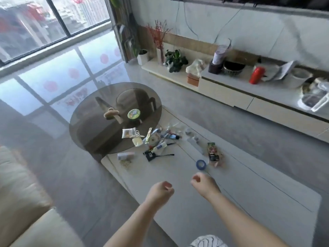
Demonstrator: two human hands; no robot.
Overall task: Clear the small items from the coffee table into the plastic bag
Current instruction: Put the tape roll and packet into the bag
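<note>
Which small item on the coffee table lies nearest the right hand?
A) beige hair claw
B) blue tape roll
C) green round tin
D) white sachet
B: the blue tape roll lies on the white table top just beyond the right hand, while the other items sit farther off, on or near the round glass top.

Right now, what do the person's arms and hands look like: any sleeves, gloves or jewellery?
Both forearms are bare up to the picture's lower edge: no sleeves show. The left hand and right hand wear no gloves, and no watch, bracelet or ring is visible, though the picture is somewhat blurred. A white garment with dark wavy stripes shows at the bottom edge.
</note>
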